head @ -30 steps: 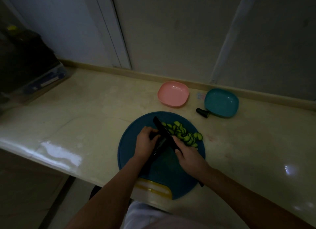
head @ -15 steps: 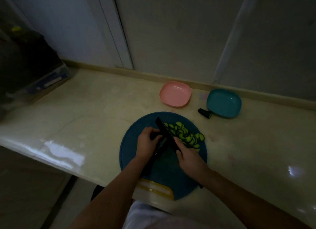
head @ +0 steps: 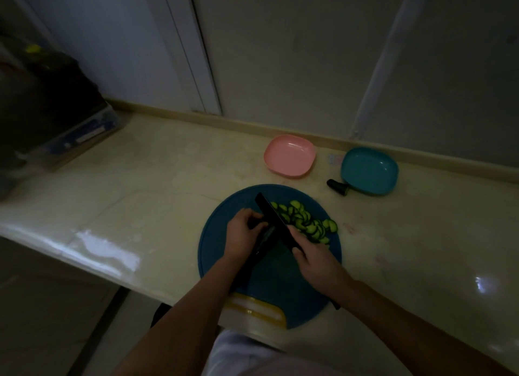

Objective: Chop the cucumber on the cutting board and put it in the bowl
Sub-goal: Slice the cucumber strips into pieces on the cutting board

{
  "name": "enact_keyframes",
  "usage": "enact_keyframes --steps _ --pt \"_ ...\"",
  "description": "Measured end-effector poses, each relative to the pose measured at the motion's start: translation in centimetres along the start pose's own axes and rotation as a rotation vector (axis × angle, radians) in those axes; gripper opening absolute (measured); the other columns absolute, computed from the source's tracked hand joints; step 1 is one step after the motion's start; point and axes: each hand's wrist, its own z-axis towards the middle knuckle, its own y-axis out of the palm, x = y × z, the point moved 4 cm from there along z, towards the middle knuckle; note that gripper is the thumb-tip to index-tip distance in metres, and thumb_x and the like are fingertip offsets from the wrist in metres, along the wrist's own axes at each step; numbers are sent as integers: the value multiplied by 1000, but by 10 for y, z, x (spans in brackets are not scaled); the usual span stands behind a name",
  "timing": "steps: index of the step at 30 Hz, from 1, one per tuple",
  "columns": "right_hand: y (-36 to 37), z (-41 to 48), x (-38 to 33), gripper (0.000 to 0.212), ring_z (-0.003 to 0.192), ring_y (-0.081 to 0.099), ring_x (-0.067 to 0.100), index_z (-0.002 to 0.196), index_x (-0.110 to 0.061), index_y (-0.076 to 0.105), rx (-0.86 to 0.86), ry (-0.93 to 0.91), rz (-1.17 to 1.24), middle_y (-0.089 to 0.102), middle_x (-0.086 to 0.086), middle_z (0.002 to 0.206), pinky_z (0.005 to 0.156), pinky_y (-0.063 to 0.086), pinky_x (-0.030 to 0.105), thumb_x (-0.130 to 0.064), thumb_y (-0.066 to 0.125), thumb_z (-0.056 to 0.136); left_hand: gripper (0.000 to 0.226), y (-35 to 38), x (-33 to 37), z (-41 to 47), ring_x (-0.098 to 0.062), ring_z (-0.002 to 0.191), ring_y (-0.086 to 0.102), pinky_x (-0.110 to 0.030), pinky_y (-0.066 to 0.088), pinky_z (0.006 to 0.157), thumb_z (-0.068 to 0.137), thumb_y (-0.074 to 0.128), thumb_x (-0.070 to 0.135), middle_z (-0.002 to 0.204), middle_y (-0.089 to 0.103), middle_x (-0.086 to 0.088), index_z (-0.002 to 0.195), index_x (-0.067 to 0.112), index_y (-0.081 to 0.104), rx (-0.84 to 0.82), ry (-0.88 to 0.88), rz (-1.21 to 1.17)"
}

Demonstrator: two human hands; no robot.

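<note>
Head view: right hand (head: 314, 259) grips knife (head: 273, 221); left hand (head: 241, 233) holds cucumber stub (head: 257, 223) just left; slices (head: 307, 224) right.

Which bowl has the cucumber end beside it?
The teal bowl, right of the pink bowl; the dark cucumber end lies at its near-left corner.

Board (head: 222, 235) on counter (head: 157, 179), at front edge, approx ctr. Knife (head: 275, 221) runs diag. over board: tip far-left, handle near-right in R hand (head: 314, 259). Cucumber (head: 259, 252) lies on board left of blade, crosswise to it, L hand (head: 241, 235) on top. Slices (head: 306, 224) piled on board right of blade. Behind board, near wall (head: 280, 66): left bowl (head: 289, 155) & right bowl (head: 369, 170), side by side, apart. Cucumber end (head: 337, 187) on counter just beside right bowl's front-left corner. Box (head: 81, 131) at counter's far left.
</note>
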Motion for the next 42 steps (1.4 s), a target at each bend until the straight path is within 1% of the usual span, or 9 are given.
enact_keyframes --steps 4,7,16,20,24,34,37,40,42 --pt "-4 4 -2 53 101 57 32 147 -25 19 -28 -5 -9 59 23 115 90 46 43 -18 39 98 14 -1 -1 1 -13 81 58 -19 44 70 76 74 12 86 62 -2 86 9 65 -8 -6 -1" --pt "-6 8 -6 53 93 59 26 147 -24 18 -49 -6 -29 62 18 110 82 48 35 -18 38 99 15 -4 0 3 -12 80 56 -18 41 69 76 75 14 85 61 -3 86 8 66 -39 7 30" --pt "2 21 -14 54 79 59 24 148 -22 17 -67 33 -57 63 17 92 73 51 35 -16 38 99 15 -4 2 0 -11 82 57 -13 40 70 77 74 11 88 63 -4 89 7 68 -26 41 41" --pt "3 16 -11 54 77 60 25 148 -23 18 -35 38 -58 64 18 93 73 52 38 -16 37 98 17 -5 1 -4 -7 85 57 -2 38 71 79 72 9 92 62 1 95 9 67 -45 77 26" --pt "6 4 -4 55 67 58 25 148 -26 15 -3 51 -52 63 18 82 62 47 35 -17 37 98 19 -6 -1 -8 -7 90 56 1 36 75 80 69 6 97 62 1 98 12 67 -58 101 32" --pt "1 -1 2 54 94 60 31 147 -27 17 -5 -10 -15 63 21 108 85 49 47 -19 39 98 14 -6 -1 -5 -8 86 56 1 35 70 79 71 7 93 63 -1 92 10 67 -45 62 37" --pt "-4 1 1 53 110 55 27 148 -23 18 -30 -19 -21 57 16 125 97 43 35 -18 39 99 15 -6 -2 -4 -9 87 56 -4 36 71 78 72 11 94 65 -1 93 11 68 -42 47 57" --pt "-9 4 1 53 113 53 21 147 -25 18 -68 -9 -23 54 11 130 95 40 25 -18 39 99 16 -8 -4 -3 -11 89 58 -18 42 76 78 74 15 93 68 2 93 13 70 -35 16 62" --pt "-11 8 2 53 115 52 17 147 -25 18 -88 -7 -33 51 7 135 94 38 20 -19 39 99 16 -9 -4 -3 -10 88 59 -18 43 77 77 74 15 94 68 2 92 13 70 -43 13 55"
